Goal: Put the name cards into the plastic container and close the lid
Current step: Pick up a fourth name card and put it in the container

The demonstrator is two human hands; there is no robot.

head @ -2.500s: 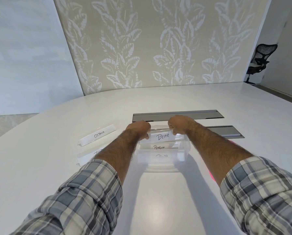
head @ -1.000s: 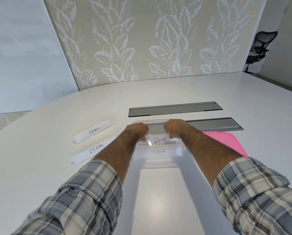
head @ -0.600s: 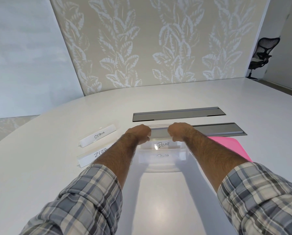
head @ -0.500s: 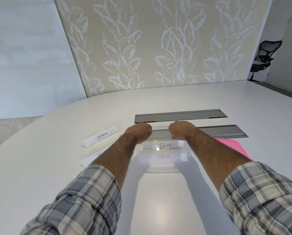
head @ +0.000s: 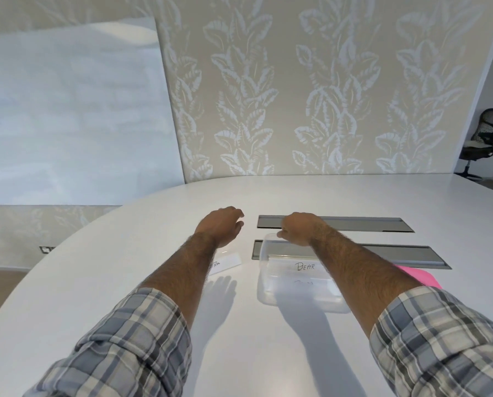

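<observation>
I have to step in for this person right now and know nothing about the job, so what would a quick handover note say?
Left hand: open, empty, hovering over the cards left of the box.
Right hand: fingers resting on the far rim of the plastic container.
Inside: the BEAR card, with another card in front of it, writing unreadable.
Outside: one card lies partly hidden under the left forearm; more may be hidden there.
Pink lid lies right of the box, off.
Left: load outside cards, close lid.

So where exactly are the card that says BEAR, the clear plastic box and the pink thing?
BEAR card (head: 305,266), head view, on the handwritten word.
Clear plastic box (head: 271,296), head view, on its near left wall.
Pink thing (head: 418,275), head view, on the visible part beside the right forearm.
</observation>
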